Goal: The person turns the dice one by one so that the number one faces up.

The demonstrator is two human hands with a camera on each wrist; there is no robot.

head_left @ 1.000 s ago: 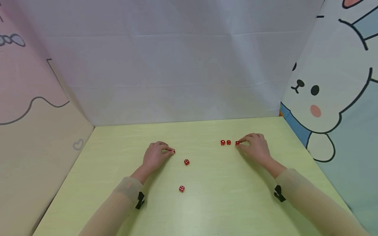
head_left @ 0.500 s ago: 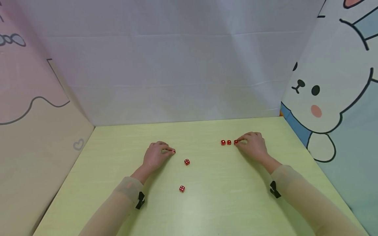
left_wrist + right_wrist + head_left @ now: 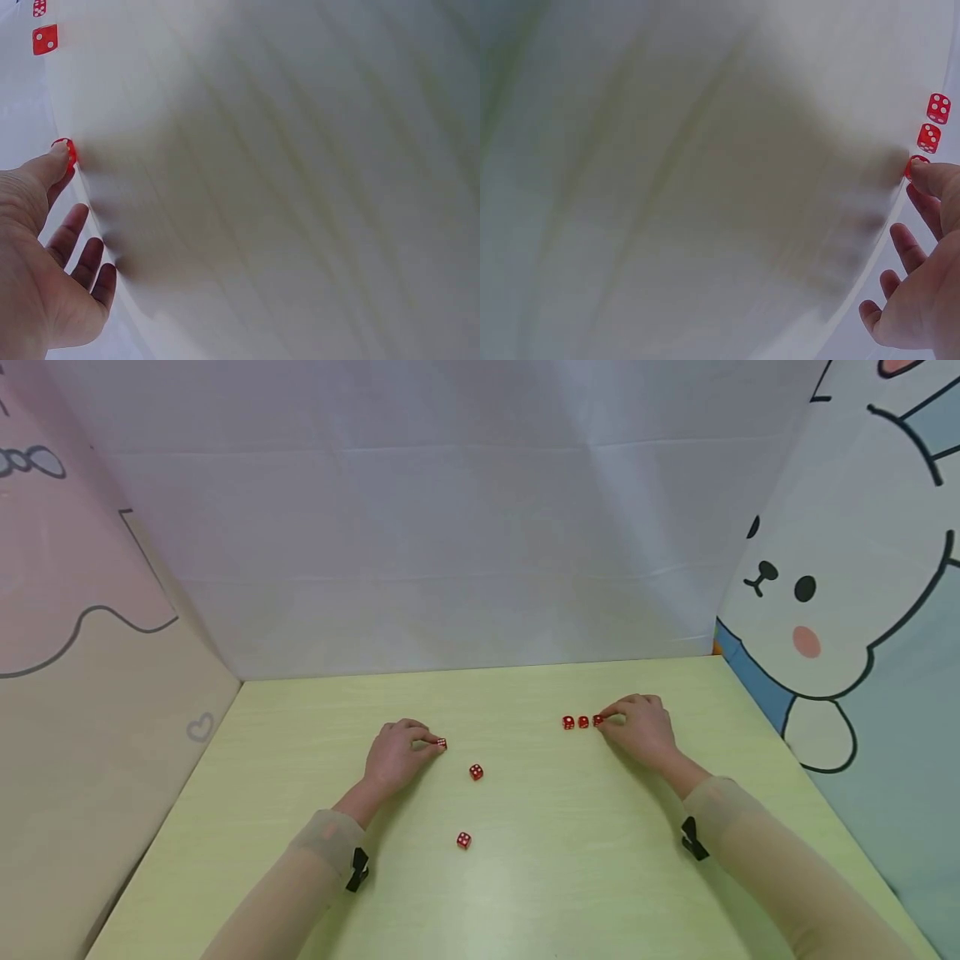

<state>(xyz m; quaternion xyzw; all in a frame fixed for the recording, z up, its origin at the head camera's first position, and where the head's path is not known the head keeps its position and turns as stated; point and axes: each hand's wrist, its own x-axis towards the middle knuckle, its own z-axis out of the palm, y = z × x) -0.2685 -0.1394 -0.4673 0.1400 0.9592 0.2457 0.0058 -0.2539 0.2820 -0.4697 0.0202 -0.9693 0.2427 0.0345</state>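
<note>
My left hand (image 3: 395, 755) pinches a red die (image 3: 442, 743) between thumb and index finger, left of the table's middle. In the left wrist view the thumb covers much of that die (image 3: 72, 154). On the right, my right hand (image 3: 643, 729) pinches another red die (image 3: 597, 720), partly hidden behind the thumb in the right wrist view. Just left of it stand a red die (image 3: 583, 722) and one more red die (image 3: 568, 722), the three forming a short row with small gaps.
A loose red die (image 3: 476, 772) lies right of my left hand, and another loose die (image 3: 464, 840) lies nearer the front. The pale yellow table (image 3: 525, 893) is bordered by a white back sheet (image 3: 465, 543) and printed side panels (image 3: 840, 610).
My right hand has slid its die slightly left, narrowing the gap to the two standing dice. My left hand and its die have stayed in place.
</note>
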